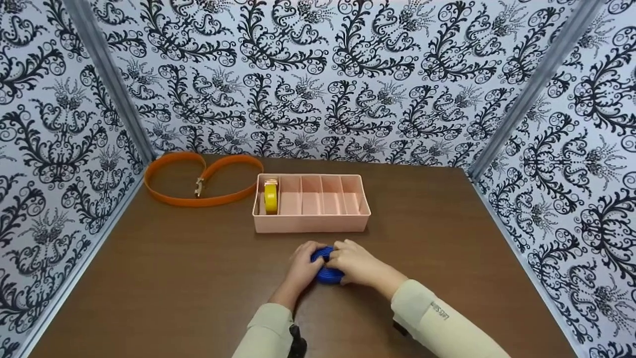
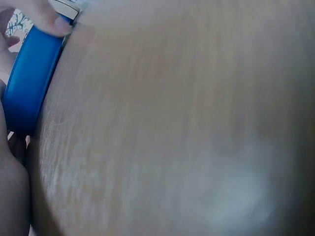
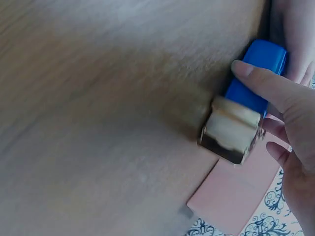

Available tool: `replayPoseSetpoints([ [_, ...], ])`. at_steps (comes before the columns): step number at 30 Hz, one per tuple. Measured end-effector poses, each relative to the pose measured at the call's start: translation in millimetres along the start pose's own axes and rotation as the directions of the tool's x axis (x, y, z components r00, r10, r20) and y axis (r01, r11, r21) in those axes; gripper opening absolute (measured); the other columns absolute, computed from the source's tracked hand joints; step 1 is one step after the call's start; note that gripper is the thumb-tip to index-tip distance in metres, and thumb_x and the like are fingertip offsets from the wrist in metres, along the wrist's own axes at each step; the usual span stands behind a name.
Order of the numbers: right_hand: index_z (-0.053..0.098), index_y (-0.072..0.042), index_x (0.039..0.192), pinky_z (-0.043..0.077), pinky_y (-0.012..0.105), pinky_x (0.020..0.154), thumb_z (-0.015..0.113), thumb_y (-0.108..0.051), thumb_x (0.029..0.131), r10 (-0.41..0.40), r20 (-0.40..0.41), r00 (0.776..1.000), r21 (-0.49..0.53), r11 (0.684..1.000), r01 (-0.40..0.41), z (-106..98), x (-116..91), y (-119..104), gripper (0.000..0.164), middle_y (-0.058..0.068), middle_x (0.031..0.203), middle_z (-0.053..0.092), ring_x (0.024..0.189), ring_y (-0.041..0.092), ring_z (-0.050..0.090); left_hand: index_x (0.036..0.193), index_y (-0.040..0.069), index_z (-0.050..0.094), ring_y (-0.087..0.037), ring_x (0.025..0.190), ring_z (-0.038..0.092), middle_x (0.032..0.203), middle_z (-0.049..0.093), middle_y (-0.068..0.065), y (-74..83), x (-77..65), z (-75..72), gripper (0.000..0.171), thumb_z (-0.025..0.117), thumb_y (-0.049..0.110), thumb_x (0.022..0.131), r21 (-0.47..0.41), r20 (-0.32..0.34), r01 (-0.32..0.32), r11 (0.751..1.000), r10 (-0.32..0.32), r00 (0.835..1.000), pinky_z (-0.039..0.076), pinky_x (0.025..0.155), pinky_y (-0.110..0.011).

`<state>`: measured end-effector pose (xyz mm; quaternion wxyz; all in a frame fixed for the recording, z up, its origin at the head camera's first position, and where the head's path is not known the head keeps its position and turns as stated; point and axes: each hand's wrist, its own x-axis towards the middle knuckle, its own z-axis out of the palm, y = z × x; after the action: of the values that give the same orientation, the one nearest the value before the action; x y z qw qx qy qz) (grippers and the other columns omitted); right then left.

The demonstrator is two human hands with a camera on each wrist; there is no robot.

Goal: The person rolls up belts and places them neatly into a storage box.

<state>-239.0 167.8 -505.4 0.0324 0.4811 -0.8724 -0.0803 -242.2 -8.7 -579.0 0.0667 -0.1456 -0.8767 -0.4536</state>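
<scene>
A rolled-up blue belt (image 1: 329,275) stands on the table in front of the organizer, with a gold-coloured buckle (image 3: 230,129) that shows in the right wrist view. My left hand (image 1: 303,264) grips the coil from the left. From the other side my right hand (image 1: 358,263) holds it, its thumb (image 3: 256,76) lying across the blue strap near the buckle. In the left wrist view the blue belt (image 2: 32,73) appears edge-on at the far left, between fingers. Just beyond the hands is a pink organizer (image 1: 312,223), and a rolled yellow belt (image 1: 271,199) sits in its leftmost compartment.
An orange belt (image 1: 218,201) lies loosely looped at the back left of the brown table (image 1: 422,214), its metal clasp (image 1: 198,186) in the middle. Patterned walls (image 1: 308,99) stand at the back and both sides, with grey posts (image 1: 536,89) at the corners.
</scene>
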Motion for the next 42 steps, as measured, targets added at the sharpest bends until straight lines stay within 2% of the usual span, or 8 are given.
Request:
replayPoseSetpoints([
  [8,0.073,-0.025,0.111,0.044,0.041,0.084,0.09,-0.027,0.066,-0.022,0.031,0.999,0.024,0.999,0.021,-2,-4,1,0.048,-0.009,0.102,0.07,0.093,0.018,0.049,0.118,0.016,0.068,-0.02,0.117,0.053,0.119,0.064,0.003,0.6,-2.4,0.9,0.028,0.061,0.015,0.091,-0.016,0.021,-0.003,1.0,0.003,1.0,0.041,0.099,-0.043],
  [16,0.076,-0.024,0.09,0.041,0.035,0.073,0.09,-0.032,0.061,-0.105,-0.066,0.992,-0.019,0.994,0.104,3,1,-3,0.033,-0.01,0.086,0.071,0.084,0.015,0.05,0.116,0.011,0.07,-0.025,0.117,0.055,0.121,0.065,-0.004,4.3,-7.8,2.6,0.028,0.06,0.012,0.09,-0.02,0.027,-0.028,0.999,0.028,0.999,0.041,0.099,-0.044],
  [20,0.075,-0.022,0.087,0.042,0.035,0.076,0.09,-0.035,0.061,-0.094,-0.072,0.993,0.008,0.995,0.095,2,4,-7,0.032,-0.011,0.083,0.07,0.085,0.014,0.05,0.115,0.009,0.07,-0.025,0.116,0.055,0.12,0.065,-0.005,5.6,-6.0,1.8,0.028,0.058,0.013,0.09,-0.03,0.023,-0.03,0.999,0.031,0.999,0.041,0.098,-0.044],
  [27,0.074,-0.02,0.079,0.041,0.033,0.073,0.087,-0.043,0.063,-0.101,-0.107,0.989,-0.058,0.994,0.095,4,10,-11,0.03,-0.012,0.075,0.067,0.082,0.013,0.051,0.112,0.009,0.071,-0.025,0.113,0.057,0.115,0.067,-0.004,4.3,-4.0,-1.0,0.028,0.059,0.011,0.087,-0.057,0.004,-0.044,0.997,0.044,0.999,0.042,0.097,-0.044],
  [32,0.074,-0.018,0.079,0.041,0.033,0.074,0.087,-0.04,0.062,-0.077,-0.155,0.985,-0.029,0.997,0.073,7,12,-8,0.031,-0.009,0.076,0.068,0.083,0.015,0.053,0.115,0.01,0.07,-0.026,0.115,0.056,0.119,0.066,-0.006,3.6,-1.1,-2.0,0.029,0.059,0.011,0.088,-0.064,-0.015,-0.051,0.997,0.05,0.999,0.041,0.098,-0.045],
  [36,0.074,-0.017,0.078,0.04,0.033,0.072,0.088,-0.04,0.059,-0.064,-0.191,0.98,0.025,0.997,0.07,11,15,-5,0.033,-0.007,0.073,0.067,0.081,0.016,0.054,0.116,0.009,0.07,-0.028,0.117,0.056,0.121,0.065,-0.008,3.1,-0.6,-2.1,0.03,0.059,0.009,0.089,-0.109,-0.02,-0.033,0.994,0.032,0.999,0.04,0.099,-0.046],
  [39,0.074,-0.017,0.079,0.039,0.032,0.07,0.087,-0.043,0.06,-0.078,-0.215,0.974,0.069,0.993,0.095,12,15,-2,0.035,-0.007,0.07,0.066,0.079,0.016,0.053,0.119,0.004,0.068,-0.032,0.119,0.055,0.122,0.064,-0.013,4.2,-1.2,-6.6,0.032,0.058,0.005,0.089,-0.19,0.019,-0.026,0.982,0.03,0.999,0.039,0.101,-0.049],
  [42,0.073,-0.016,0.081,0.038,0.032,0.068,0.084,-0.045,0.063,-0.099,-0.258,0.961,0.117,0.984,0.133,7,16,2,0.036,-0.007,0.071,0.067,0.076,0.016,0.052,0.121,0.003,0.067,-0.034,0.121,0.053,0.125,0.063,-0.014,9.8,-0.9,-20.8,0.032,0.057,0.006,0.091,-0.252,0.076,0.013,0.968,0.006,0.997,0.037,0.103,-0.051],
])
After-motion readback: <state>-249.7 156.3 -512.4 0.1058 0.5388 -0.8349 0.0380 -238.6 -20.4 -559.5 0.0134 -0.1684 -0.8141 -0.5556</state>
